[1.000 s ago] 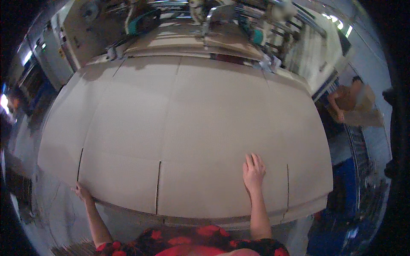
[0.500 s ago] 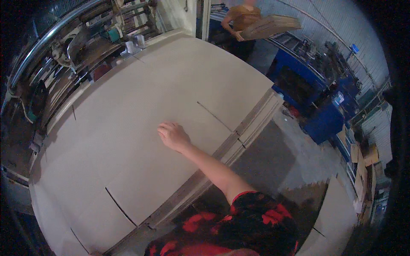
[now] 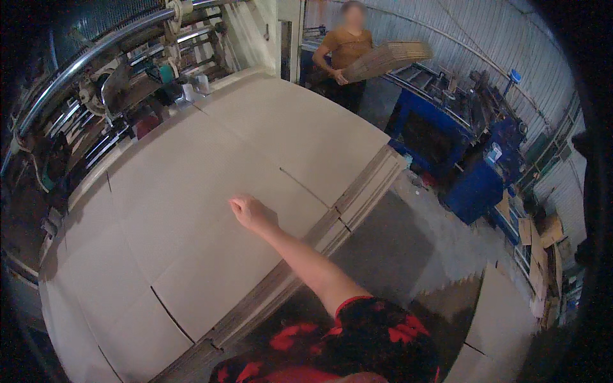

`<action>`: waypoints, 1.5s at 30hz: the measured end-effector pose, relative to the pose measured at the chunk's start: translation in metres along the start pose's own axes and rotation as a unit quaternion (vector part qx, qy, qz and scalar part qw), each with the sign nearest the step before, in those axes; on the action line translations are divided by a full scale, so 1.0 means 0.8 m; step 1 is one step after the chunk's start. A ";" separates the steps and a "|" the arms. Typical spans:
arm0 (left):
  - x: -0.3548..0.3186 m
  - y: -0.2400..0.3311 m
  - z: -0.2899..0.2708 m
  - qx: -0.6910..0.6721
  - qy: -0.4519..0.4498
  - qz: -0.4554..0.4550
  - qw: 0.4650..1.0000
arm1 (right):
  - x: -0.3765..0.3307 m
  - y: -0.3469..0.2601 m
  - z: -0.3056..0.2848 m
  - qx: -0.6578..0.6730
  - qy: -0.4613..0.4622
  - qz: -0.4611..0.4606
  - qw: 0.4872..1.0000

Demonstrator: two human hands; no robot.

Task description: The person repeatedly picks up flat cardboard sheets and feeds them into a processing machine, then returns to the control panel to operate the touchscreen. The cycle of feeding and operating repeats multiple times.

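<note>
My right hand (image 3: 248, 213) rests on or just over the middle of a large flat cardboard sheet (image 3: 191, 255). Its fingers are curled into a loose fist, and nothing shows in them. The sheet is the top one of a stack, whose layered edges (image 3: 255, 307) run along the side nearest me. Dark slots and faint crease lines cross the board, one slot (image 3: 171, 313) lying near my side. My left hand is out of the picture.
A machine with metal rollers (image 3: 76, 60) borders the stack's far left. Beyond the stack, a person (image 3: 348, 51) holds a bundle of folded cardboard (image 3: 389, 59). Blue machinery (image 3: 479, 182) stands on the right. More cardboard sheets (image 3: 498, 319) lie at the lower right.
My view has tilted, so more of the other person shows. My right hand's fingers look more tightly curled, and it stays over nearly the same part of the sheet.
</note>
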State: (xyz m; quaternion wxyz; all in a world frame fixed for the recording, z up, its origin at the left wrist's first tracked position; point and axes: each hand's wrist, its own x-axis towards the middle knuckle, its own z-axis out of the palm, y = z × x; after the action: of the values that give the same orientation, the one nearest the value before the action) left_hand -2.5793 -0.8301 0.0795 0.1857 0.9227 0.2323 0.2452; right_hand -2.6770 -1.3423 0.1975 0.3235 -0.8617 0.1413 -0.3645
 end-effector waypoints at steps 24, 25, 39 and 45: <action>0.125 -0.222 -0.058 0.164 0.036 -0.128 0.978 | 0.132 -0.046 -0.203 0.380 0.092 0.324 0.861; 0.130 -0.233 -0.065 0.169 0.034 -0.161 0.972 | 0.191 -0.079 -0.246 0.509 0.173 0.267 0.800; 0.105 -0.219 -0.080 0.278 -0.013 -0.172 0.945 | -0.012 -0.244 0.046 -0.158 -0.308 -0.518 0.782; 0.092 -0.219 -0.075 0.362 -0.044 -0.127 0.923 | -0.170 -0.215 0.122 -0.057 -0.288 -0.396 0.870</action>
State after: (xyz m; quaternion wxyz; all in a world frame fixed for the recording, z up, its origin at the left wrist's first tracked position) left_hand -2.6138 -0.6337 0.0751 -0.1210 0.8999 0.4116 0.0783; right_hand -2.6999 -1.1039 0.1872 0.1287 -0.9290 -0.2908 -0.1892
